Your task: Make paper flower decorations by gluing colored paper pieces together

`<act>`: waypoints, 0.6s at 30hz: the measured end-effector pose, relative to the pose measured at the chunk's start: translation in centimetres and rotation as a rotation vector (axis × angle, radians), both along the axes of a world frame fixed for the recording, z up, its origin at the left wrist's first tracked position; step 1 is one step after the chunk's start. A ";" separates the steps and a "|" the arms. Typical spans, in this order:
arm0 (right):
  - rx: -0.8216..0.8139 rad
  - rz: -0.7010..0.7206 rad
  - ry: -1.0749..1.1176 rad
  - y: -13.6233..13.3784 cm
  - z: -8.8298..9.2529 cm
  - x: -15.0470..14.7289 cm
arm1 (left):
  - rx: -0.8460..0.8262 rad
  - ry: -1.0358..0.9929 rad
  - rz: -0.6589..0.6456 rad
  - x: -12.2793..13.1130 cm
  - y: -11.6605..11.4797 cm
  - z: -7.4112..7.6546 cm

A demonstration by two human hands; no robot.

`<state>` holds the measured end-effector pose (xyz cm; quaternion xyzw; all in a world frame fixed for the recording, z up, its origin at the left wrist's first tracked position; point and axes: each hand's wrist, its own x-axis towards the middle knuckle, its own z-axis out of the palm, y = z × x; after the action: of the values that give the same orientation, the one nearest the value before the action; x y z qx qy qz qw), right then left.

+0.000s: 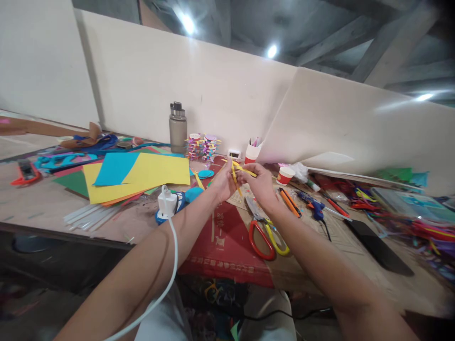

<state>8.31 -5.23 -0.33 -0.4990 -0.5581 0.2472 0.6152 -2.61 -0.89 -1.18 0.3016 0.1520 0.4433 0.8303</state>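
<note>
Thin yellow paper strips point(234, 176) cross each other between my two hands, above the middle of the table. My left hand point(224, 183) is closed on them from the left, thumb raised along a strip. From the right, my right hand point(261, 183) pinches a strip that points toward its palm. The fingers partly hide how the strips meet. Below my right hand lie scissors point(265, 234) with one red and one yellow handle, on a red printed sheet point(227, 237). Blue paper discs point(205, 174) lie beyond my left wrist.
Yellow point(163, 170) and blue paper sheets are stacked at left, near glue sticks point(88, 217) and a white plug point(166, 203) with a cable. A bottle point(178, 130), decorated cups point(209, 148) and a paper cup point(285, 175) stand behind. A glue gun point(316, 208) and phone point(378, 246) lie right.
</note>
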 end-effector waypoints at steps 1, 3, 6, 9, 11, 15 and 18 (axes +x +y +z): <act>0.011 -0.015 -0.002 0.0 -0.1 0.0 | 0.001 -0.015 0.028 0.0 0.1 0.0; 0.055 -0.081 0.010 0.3 0.2 0.3 | -0.013 0.001 0.091 0.0 0.2 -0.1; 0.131 -0.184 0.039 0.8 1.3 0.9 | -0.069 0.110 0.172 0.1 0.1 -0.5; 0.196 -0.205 0.021 1.1 2.3 0.6 | -0.127 0.185 0.120 0.3 -0.4 -0.8; 0.194 -0.149 0.018 0.8 2.1 0.0 | -0.133 0.145 0.040 0.5 -0.6 -0.8; 0.046 -0.017 0.032 -0.3 0.4 -0.9 | -0.053 -0.073 0.020 0.8 -0.5 -0.6; 0.014 -0.002 0.002 -0.8 -0.4 -0.6 | -0.036 -0.123 0.045 0.8 -0.3 -0.5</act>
<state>7.71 -6.06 -0.73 -0.4951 -0.5585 0.2433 0.6195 -1.82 -1.20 -1.64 0.2553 0.1154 0.4767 0.8332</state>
